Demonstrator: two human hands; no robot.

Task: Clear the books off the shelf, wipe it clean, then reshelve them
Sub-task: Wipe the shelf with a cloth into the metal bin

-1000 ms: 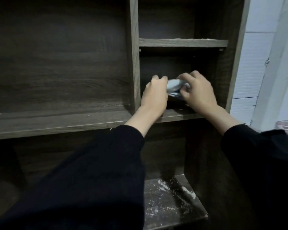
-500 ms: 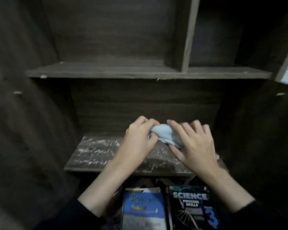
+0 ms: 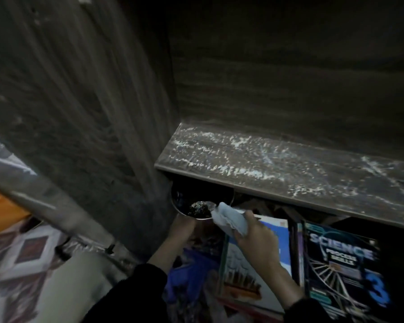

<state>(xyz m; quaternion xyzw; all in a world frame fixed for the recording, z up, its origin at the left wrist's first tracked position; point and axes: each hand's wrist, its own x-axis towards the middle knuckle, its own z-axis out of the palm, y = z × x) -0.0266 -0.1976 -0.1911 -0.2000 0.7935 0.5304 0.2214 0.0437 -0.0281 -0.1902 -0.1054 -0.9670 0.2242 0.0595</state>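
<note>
A dark wooden shelf (image 3: 289, 164) streaked with white dust runs across the right half of the view, with nothing standing on it. Just below its front edge, my right hand (image 3: 257, 241) pinches a crumpled light blue cloth (image 3: 229, 220). The cloth touches the rim of a round metal bowl (image 3: 196, 206) with dark, wet-looking contents. My left hand (image 3: 182, 231) holds the bowl from underneath, its fingers partly hidden. Under my hands lie books: a dark "Science Process Skills 3" book (image 3: 341, 264) and a white and blue book (image 3: 243, 276).
The cabinet's dark side panel (image 3: 91, 113) rises close on the left. A patterned floor covering (image 3: 21, 252) and something orange (image 3: 0, 210) show at the lower left. A blue-purple item (image 3: 187, 276) lies beside the books.
The view has tilted down and left. Both hands dropped from the dusty shelf top to below its front edge. My left hand left the cloth and now holds the bowl.
</note>
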